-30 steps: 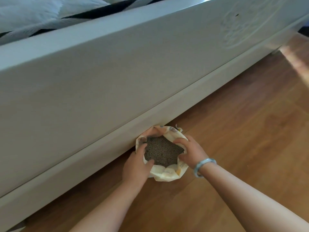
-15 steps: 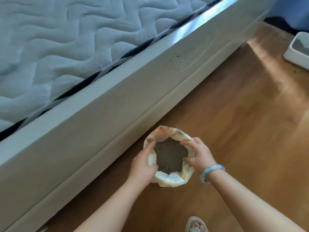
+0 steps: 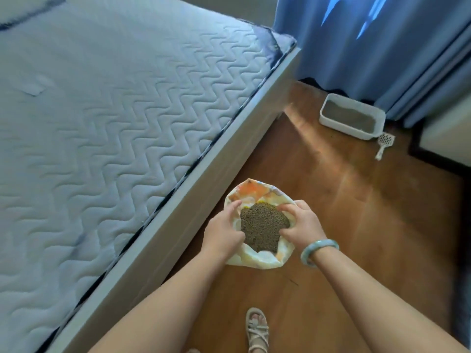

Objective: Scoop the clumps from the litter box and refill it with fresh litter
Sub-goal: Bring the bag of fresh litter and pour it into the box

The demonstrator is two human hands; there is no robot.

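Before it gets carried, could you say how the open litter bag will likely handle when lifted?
Probably floppy: the litter bag crumples where the left hand and right hand grip its rim. Likely heavy, being full of granules. Its open top could spill if tipped.

Left grip [image 3: 223, 231]: back of the hand up, holds the rim of the litter bag [image 3: 252, 192] at the mouth's 9 o'clock.
Right grip [image 3: 303, 225]: knuckles up, fingers curled over the same rim at 3 o'clock.
Left forearm [image 3: 165, 301]: bare, reaching in from 7 o'clock.
Right forearm [image 3: 382, 289]: bare, reaching in from 4 o'clock, with a pale green bangle [image 3: 319, 252] at the wrist.
Foot [image 3: 257, 327]: sandalled, at 6 o'clock.
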